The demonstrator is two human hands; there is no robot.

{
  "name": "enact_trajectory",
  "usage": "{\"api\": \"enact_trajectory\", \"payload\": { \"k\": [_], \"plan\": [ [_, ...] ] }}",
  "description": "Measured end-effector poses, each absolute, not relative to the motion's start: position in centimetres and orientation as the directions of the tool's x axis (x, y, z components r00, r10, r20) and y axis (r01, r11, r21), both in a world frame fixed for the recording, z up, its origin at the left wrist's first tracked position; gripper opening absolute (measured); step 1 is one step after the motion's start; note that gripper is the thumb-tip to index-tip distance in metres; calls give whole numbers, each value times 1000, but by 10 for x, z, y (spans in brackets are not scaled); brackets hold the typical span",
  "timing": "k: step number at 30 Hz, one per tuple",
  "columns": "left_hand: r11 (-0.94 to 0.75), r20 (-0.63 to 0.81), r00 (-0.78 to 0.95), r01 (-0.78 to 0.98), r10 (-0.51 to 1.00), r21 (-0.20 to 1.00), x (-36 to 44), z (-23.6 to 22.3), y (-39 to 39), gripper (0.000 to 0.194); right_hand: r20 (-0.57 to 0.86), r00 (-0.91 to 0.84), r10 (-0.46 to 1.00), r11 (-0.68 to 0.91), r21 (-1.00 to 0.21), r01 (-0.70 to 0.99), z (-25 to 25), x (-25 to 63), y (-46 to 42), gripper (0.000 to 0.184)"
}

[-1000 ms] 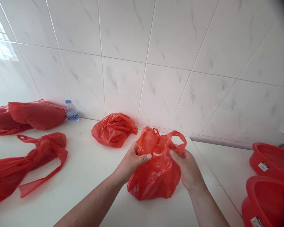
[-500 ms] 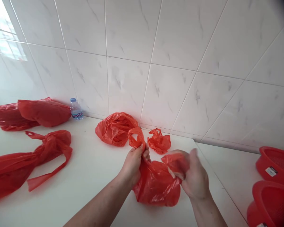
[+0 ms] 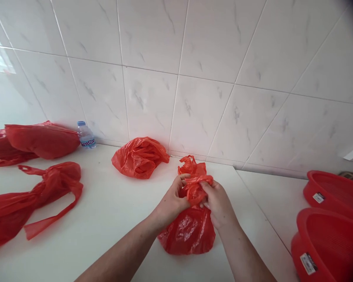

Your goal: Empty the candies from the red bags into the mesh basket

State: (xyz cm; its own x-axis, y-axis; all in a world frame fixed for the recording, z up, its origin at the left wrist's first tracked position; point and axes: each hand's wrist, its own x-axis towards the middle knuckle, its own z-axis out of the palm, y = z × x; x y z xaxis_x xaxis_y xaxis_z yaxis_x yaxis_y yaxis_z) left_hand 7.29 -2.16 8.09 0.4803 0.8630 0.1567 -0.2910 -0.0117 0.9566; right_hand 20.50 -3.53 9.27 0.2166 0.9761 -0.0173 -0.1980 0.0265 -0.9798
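Observation:
A red plastic bag rests on the white tabletop in front of me, its gathered top bunched between both hands. My left hand is closed on the left side of the bunched neck, thumb in front. From the right, my right hand pinches the same gathered plastic. Whatever lies inside the bag is hidden. Just behind my hands sits a small crumpled red bag. Farther left, against the wall, lies a larger crumpled red bag.
At left, a knotted red bag with loose handles lies on the white table. Behind it are full red bags and a water bottle. Red plastic baskets stand at right. A tiled wall closes the back.
My right hand has moved left to meet my left hand at the bag's neck. The loop of plastic above my left hand is now bunched down. The view has shifted slightly right.

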Motion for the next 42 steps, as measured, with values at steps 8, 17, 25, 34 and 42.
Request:
{"api": "enact_trajectory", "payload": {
  "k": [8, 17, 25, 34, 42],
  "plan": [
    [-550, 529, 231, 34, 817, 834, 73, 74, -20, 22, -22, 153, 988, 23, -958, -286, 87, 208, -34, 15],
    [-477, 461, 222, 20, 859, 879, 64, 75, -5, 23, -13, -74, 997, -52, -824, -564, 92, 218, -28, 24],
    [-316, 329, 247, -89, 912, 944, 73, 75, -3, 15, 52, -105, 993, -17, -820, -572, 94, 223, -28, 34],
    [111, 104, 468, -410, 877, 905, 79, 77, -9, 21, 119, -202, 972, 87, -983, -164, 97, 241, -36, 30],
    [-10, 132, 417, -281, 899, 960, 80, 80, -15, 22, 223, 165, 961, 133, -892, 431, 84, 235, -27, 32]
  ]
}}
